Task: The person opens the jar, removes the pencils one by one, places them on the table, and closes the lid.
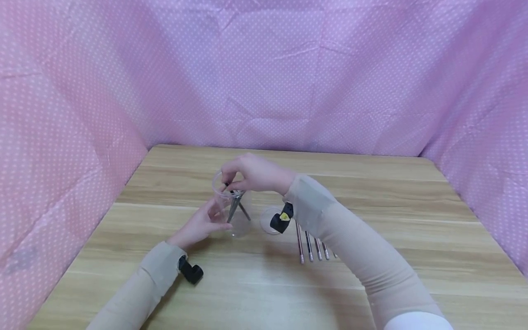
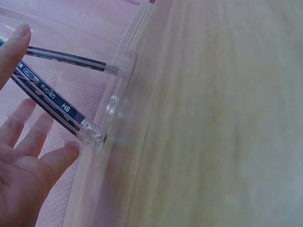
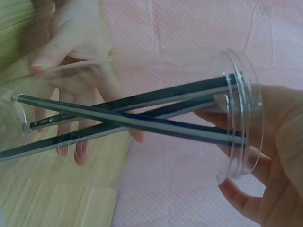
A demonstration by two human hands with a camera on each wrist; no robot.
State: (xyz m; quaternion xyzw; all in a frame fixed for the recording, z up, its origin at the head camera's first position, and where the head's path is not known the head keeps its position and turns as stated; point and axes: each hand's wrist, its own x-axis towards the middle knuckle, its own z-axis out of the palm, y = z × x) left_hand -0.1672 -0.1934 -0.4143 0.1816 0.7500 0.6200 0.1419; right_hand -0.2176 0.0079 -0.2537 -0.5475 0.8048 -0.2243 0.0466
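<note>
A clear plastic jar [image 1: 240,225] stands on the table with dark pencils [image 1: 233,209] leaning crosswise inside. My left hand [image 1: 202,223] holds the jar low on its left side, thumb in front and the other fingers behind. At the jar's mouth, my right hand [image 1: 257,173] reaches down from above and pinches the upper end of a dark pencil. Three pencils [image 3: 128,121] cross within the jar in the right wrist view, where the rim partly covers the right fingers. In the left wrist view, a pencil [image 2: 61,102] marked HB rests its lower end near the jar's base.
Right of the jar lies a round clear lid [image 1: 268,225], partly hidden by the right wrist's camera. Several pencils [image 1: 308,245] lie side by side under the right forearm. Pink dotted cloth [image 1: 288,82] hangs behind and beside the wooden table [image 1: 231,293].
</note>
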